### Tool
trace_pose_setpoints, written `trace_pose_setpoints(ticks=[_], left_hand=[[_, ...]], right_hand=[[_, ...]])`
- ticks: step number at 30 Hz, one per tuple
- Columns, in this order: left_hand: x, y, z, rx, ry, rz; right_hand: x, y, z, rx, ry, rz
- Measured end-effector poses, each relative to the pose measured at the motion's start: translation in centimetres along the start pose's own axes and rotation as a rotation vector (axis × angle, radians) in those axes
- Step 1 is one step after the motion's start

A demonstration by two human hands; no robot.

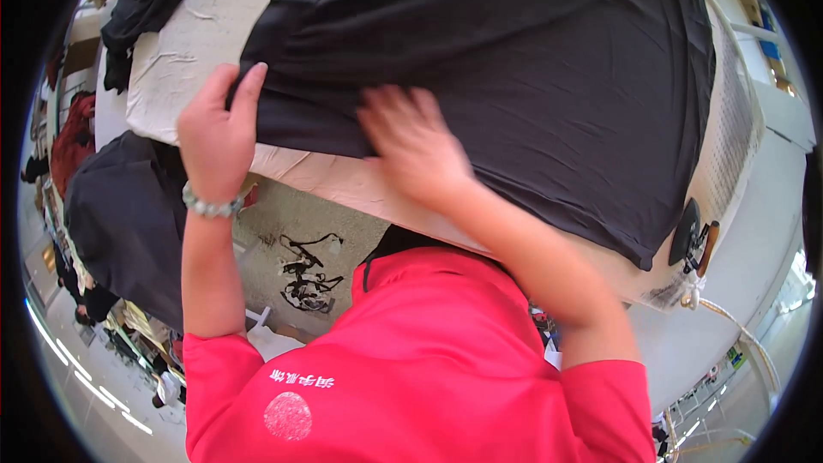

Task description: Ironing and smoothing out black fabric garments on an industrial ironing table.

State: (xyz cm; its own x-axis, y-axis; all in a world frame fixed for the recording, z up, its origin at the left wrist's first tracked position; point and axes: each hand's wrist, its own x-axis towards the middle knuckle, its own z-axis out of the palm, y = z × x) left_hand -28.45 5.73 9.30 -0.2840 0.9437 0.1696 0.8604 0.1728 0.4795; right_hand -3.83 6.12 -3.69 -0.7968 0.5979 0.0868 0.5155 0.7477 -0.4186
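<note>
A black garment (531,77), its kind not clear, lies spread with soft wrinkles over a padded pressing table (171,69) with a cream cover. At the garment's left edge, my left hand (221,124) pinches the cloth between thumb and fingers; a beaded bracelet circles that wrist. Farther right, my right hand (416,141) rests over the black cloth near the table's front edge. Its fingers are stretched out and somewhat blurred, with nothing gripped in them.
An iron (690,236) stands at the table's right end, a pale cord (737,313) running from it. Dark cloth (150,4) lies at the far left corner. Below on the left hangs a large dark cloth (129,214). Tangled black straps (307,274) lie on the floor.
</note>
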Motion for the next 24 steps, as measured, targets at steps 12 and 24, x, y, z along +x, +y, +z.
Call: trace_pose_setpoints(ticks=[12,24], left_hand=[[-9.0,4.5,11.2,-0.279,-0.278,0.436],[-12.9,9.8,13.9,-0.392,-0.500,0.662]], right_hand=[[-8.1,0.6,-4.5,0.162,0.111,0.238],[-21.9,4.7,-10.7,-0.101,0.086,0.624]])
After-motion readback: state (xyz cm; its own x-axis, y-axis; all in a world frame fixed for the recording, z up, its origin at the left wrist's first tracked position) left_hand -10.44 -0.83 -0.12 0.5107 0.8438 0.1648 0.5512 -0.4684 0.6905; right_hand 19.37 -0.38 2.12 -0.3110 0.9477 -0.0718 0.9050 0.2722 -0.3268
